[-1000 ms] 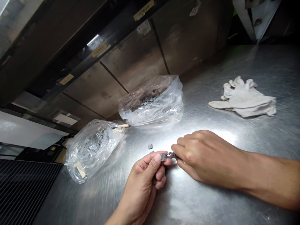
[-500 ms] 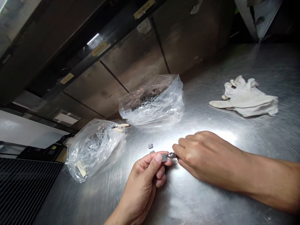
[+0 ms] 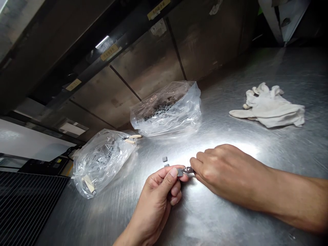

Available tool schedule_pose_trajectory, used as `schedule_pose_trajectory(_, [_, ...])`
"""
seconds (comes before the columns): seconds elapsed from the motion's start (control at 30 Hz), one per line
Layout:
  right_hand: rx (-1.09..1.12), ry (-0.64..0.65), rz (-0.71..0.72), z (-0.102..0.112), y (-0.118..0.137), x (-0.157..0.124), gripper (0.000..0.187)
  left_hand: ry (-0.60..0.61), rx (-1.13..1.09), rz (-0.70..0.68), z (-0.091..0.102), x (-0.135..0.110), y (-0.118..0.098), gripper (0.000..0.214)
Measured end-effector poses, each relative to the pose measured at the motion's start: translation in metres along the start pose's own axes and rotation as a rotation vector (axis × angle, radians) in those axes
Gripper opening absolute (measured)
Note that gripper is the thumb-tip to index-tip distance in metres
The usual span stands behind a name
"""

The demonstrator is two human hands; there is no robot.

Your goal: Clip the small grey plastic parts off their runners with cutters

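Grey and ridged, the small block (image 3: 180,172) sits between the thumb and fingers of your left hand (image 3: 160,194), which is pinched on it, the other fingers curled in beneath. Your right hand (image 3: 217,171) is closed in a fist around a metal tool (image 3: 189,169), whose head points toward the block and reaches its right edge; your fist hides the handles, and you cannot tell from this view exactly how the tip meets the block. Both hands are above the brushed steel counter (image 3: 205,218), close together.

Just beyond your left fingertips, a loose grey block (image 3: 164,159) lies on the counter, and a second grey piece (image 3: 166,165) shows partly behind your index finger. Farther back, near the wall panels (image 3: 153,71), a clear plastic bag (image 3: 176,125) holds a heap of small grey pieces. To its left lies another clear bag (image 3: 99,184), also with grey pieces; two cream handles (image 3: 134,136) show at its upper right end and a pale flat piece (image 3: 89,183) at its lower end. Off to your right, well apart from the bags, rests crumpled white glove fabric (image 3: 273,111).
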State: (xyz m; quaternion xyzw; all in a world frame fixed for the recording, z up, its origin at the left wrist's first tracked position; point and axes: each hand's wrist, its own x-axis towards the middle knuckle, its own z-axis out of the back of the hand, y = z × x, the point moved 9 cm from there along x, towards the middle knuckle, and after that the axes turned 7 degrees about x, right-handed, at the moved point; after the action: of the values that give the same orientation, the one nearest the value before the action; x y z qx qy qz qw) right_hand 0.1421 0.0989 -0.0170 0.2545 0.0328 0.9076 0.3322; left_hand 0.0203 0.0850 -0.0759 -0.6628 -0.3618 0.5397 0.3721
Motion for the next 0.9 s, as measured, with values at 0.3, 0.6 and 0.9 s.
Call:
schedule_pose_trajectory(0.3, [0.017, 0.075, -0.013, -0.0057, -0.0013, 0.0028, 0.015, -0.022, -0.042, 0.019, 0.0013, 0.0000, -0.0002, 0.020])
schedule_pose_trajectory(0.6, [0.065, 0.039, -0.044, -0.0035, -0.0027, 0.0004, 0.010, -0.006, -0.078, 0.033, 0.0007, 0.0003, 0.0001, 0.022])
schedule_pose_trajectory(0.9, [0.150, 0.098, -0.094, -0.0077, -0.0034, 0.0037, 0.011, -0.008, -0.089, 0.031, 0.0000, -0.0006, -0.0020, 0.021])
